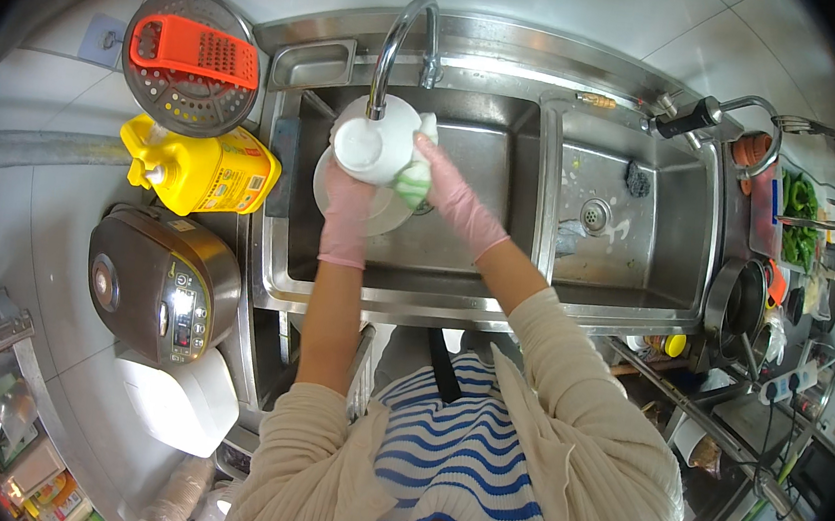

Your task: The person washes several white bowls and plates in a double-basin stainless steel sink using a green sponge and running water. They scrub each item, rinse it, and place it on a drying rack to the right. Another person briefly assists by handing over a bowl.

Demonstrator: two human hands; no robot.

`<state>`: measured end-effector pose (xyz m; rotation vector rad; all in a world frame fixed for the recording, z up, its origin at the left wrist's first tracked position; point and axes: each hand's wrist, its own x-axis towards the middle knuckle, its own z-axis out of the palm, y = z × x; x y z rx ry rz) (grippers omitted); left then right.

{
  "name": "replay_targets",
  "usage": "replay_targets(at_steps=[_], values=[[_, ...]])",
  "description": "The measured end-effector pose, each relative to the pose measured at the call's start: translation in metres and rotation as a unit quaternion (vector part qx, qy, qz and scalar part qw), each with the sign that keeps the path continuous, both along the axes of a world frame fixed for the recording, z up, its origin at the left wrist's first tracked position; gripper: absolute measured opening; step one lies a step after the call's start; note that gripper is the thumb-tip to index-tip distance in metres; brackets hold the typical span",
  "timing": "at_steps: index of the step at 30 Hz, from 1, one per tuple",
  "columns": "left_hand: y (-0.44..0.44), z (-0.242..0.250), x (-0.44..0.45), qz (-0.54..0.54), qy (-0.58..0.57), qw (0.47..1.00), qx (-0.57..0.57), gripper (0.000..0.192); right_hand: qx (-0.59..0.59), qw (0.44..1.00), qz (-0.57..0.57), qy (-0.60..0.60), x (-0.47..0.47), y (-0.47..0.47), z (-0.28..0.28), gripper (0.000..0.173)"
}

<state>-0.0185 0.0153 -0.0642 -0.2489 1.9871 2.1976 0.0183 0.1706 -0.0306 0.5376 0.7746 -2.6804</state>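
A white bowl (391, 137), its footed underside showing, is held beneath the chrome gooseneck faucet (388, 54) over the left basin. My left hand (348, 205), in a pink glove, grips the bowl from its lower left. On the bowl's right side my right hand (454, 192), gloved alike, presses a green-and-white cloth (414, 181) to it. Partly hidden by my hands and the bowl, a white plate (384, 216) lies below them in the stainless steel sink (479, 247). Whether water is running cannot be told.
Left of the sink stand a yellow jug (207, 172), a rice cooker (158, 288) and a steamer plate (168, 105) bearing an orange grater (196, 51). A scouring pad (637, 180) lies in the right basin. Pans (737, 303) and green peppers (798, 207) sit farther right.
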Motion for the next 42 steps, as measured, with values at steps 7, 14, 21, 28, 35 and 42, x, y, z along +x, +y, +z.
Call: replay_targets(at_steps=[7,14,21,28,35,42], values=[[0.022,0.015,0.033,0.201,-0.229,0.918,0.255,0.050,0.092,0.991,-0.096,-0.012,0.012,-0.027,0.011,0.034],[0.018,0.066,0.035,0.040,-0.045,0.998,-0.036,0.069,0.605,0.764,0.139,0.176,0.021,-0.027,0.034,0.039],[-0.020,0.063,0.014,-0.048,-0.169,0.984,0.034,0.062,0.677,0.442,0.298,0.507,0.013,0.013,0.014,0.049],[-0.006,0.065,0.026,0.017,-0.165,0.985,0.041,0.062,0.753,0.337,0.126,0.550,-0.044,0.059,-0.007,0.057],[0.058,0.032,0.045,0.106,-0.110,0.988,0.005,0.065,0.553,0.825,0.034,-0.109,-0.044,-0.021,-0.033,0.058],[0.008,0.037,0.032,-0.021,-0.102,0.994,0.027,0.073,0.505,0.829,0.204,0.125,-0.005,-0.030,-0.018,0.058]])
